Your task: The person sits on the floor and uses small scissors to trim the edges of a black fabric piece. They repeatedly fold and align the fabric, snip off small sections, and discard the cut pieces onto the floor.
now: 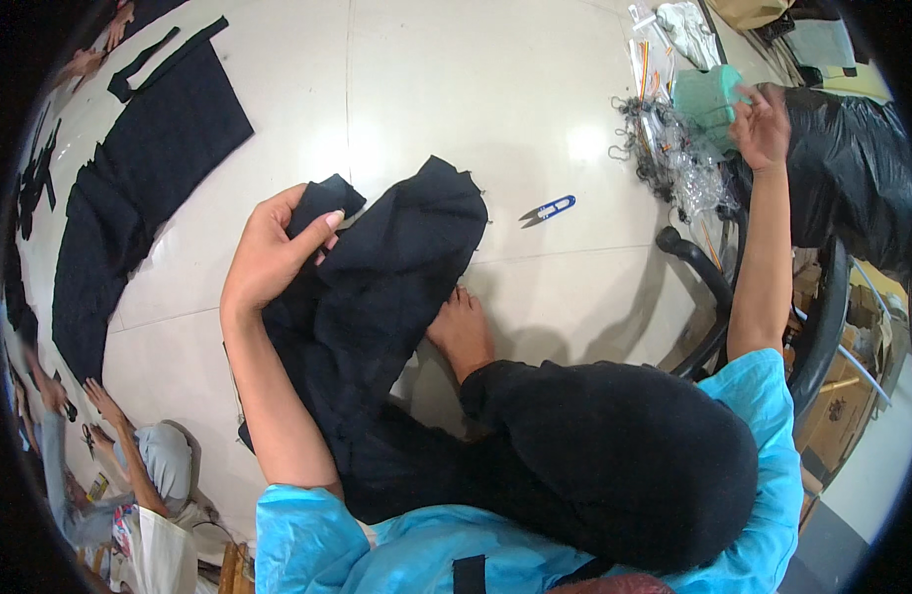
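Note:
My left hand (283,241) is closed on an edge of a black cloth piece (391,267), the thumb pressing the folded fabric against the fingers. The cloth hangs down beside my bare foot (463,332) and runs back toward my lap. Out to the right, my right hand (763,127) is raised with its fingers curved and apart, and nothing shows in it. It is beside a pale green bundle (708,104), in front of a black plastic bag (852,158). Blue-handled thread snips (548,212) lie on the floor between the cloth and the right-hand pile.
A pile of clear plastic and dark thread scraps (678,163) lies at right, near a curved black chair base (693,267) and cardboard boxes (837,416). More black cloth (169,168) is spread at left. Co-workers' hands (109,401) work along the left edge.

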### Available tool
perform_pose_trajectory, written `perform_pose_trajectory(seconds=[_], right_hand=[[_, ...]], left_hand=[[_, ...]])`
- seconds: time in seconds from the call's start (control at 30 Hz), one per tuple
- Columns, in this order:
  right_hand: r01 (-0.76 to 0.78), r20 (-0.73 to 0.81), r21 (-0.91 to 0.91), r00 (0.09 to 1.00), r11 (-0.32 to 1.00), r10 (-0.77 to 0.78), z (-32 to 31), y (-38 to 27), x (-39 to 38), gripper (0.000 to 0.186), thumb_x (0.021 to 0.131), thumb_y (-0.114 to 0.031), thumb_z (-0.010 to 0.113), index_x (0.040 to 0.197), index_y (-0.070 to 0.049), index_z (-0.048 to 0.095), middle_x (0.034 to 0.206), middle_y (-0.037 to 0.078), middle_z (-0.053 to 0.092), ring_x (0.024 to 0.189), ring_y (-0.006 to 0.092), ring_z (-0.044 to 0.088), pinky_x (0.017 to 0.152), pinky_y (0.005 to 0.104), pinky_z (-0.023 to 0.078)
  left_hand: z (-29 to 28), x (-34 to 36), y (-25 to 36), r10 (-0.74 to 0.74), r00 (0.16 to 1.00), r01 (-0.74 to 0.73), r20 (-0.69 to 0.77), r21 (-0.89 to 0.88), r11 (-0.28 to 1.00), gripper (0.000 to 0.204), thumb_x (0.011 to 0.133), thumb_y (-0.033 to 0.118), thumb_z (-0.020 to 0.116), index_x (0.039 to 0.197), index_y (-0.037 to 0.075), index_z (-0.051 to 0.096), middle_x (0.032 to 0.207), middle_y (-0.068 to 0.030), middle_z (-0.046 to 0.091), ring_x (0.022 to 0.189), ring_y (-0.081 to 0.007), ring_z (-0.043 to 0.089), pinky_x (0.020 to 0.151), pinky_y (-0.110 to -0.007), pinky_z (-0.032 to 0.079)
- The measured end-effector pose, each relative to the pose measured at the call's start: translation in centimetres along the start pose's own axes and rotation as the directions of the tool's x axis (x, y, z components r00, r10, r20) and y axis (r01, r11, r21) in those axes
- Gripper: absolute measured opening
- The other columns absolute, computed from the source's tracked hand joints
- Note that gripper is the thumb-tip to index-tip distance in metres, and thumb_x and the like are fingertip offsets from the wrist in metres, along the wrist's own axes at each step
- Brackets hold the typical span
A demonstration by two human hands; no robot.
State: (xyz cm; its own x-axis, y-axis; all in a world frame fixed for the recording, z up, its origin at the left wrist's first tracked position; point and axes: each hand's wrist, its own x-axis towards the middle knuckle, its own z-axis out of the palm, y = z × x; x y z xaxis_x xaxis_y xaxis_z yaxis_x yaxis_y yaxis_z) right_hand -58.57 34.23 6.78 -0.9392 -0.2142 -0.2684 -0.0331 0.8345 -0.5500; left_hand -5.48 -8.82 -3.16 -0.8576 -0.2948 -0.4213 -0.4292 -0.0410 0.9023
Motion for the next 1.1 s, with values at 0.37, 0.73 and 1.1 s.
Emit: perform_pose_trajectory(seconds=[0.37,0.73,1.1], right_hand=[[0.132,0.438,0.490,0.817,0.862,-0.374,3.0,-3.5,-4.6,0.071,0.096,-0.039,0.069,0.148,0.006,0.049,0.127,0.022,0.069,0.114,0.0327,0.068,0.099,0.0419,0.052],[0.650,0.419,0.335,0.546,0.683,-0.725,22.0,-10.6,-20.9,0.042,0.093,-0.027,0.077,0.126,-0.004,0.067,0.126,0.011,0.070,0.122,0.0244,0.064,0.108,0.0406,0.047],[0.461,0.542,0.566,0.418,0.684,-0.729,34.3,-13.9,-28.6,0.026,0.096,-0.022,0.075,0.109,0.000,0.068,0.100,0.010,0.071,0.093,0.0204,0.065,0.091,0.0357,0.051]], left_hand=[[0.4,0.0,0.2,-0.028,1.000,0.028,-0.009,0.051,0.998,0.020,0.098,0.020,0.072,0.100,0.001,0.069,0.077,0.0001,0.065,0.071,-0.0068,0.059,0.063,-0.024,0.049],[2.6,0.6,1.0,0.151,0.981,-0.130,0.124,-0.164,0.978,0.030,0.108,0.025,0.057,0.119,-0.001,0.065,0.090,-0.0080,0.071,0.079,-0.0114,0.068,0.067,-0.025,0.057],[2.3,0.7,0.5,0.222,0.973,-0.228,-0.058,-0.153,0.961,0.031,0.105,0.028,0.065,0.118,0.000,0.068,0.100,-0.0056,0.073,0.091,-0.0092,0.066,0.082,-0.027,0.054]])
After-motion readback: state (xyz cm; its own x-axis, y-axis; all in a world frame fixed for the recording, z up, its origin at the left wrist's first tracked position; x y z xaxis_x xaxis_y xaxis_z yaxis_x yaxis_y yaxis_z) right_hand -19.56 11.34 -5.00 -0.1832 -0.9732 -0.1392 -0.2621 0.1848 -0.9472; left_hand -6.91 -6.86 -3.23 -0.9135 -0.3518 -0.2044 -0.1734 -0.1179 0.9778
